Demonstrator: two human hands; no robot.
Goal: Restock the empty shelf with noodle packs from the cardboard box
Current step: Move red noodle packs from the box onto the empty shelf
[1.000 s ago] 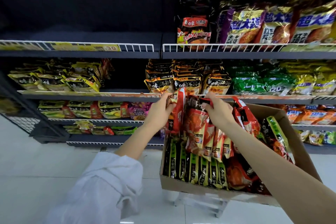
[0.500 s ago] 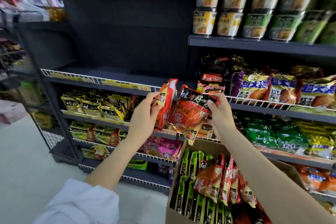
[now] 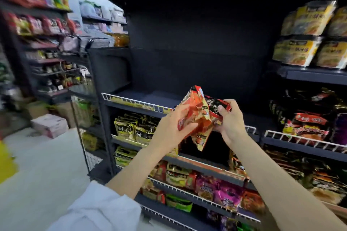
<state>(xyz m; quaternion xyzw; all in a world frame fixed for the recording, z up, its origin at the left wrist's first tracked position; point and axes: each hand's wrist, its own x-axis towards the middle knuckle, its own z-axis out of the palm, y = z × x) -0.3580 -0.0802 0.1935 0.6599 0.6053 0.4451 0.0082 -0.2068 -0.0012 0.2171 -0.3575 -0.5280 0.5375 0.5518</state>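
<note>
Both my hands hold a bunch of red-orange noodle packs [image 3: 201,118] in front of the empty dark shelf [image 3: 150,99], which has a white wire front rail. My left hand [image 3: 174,127] grips the left side of the bunch, fingers curled round the packs. My right hand [image 3: 230,121] pinches the top right end, which is printed black. The packs hang just in front of and slightly above the shelf's rail. Only a brown corner of the cardboard box [image 3: 336,210] shows at the lower right edge.
Lower shelves carry yellow-black packs [image 3: 135,129] and purple packs [image 3: 221,191]. To the right stand bowl noodles [image 3: 304,39] and dark packs [image 3: 309,124]. A wire rack side panel [image 3: 84,118] stands to the left, with boxes [image 3: 49,124] on the pale floor behind it.
My hands have lifted the noodle packs out of the box and up to the empty shelf, drawing them together into one bunch. My view has swung up and left; the box dropped out of sight.
</note>
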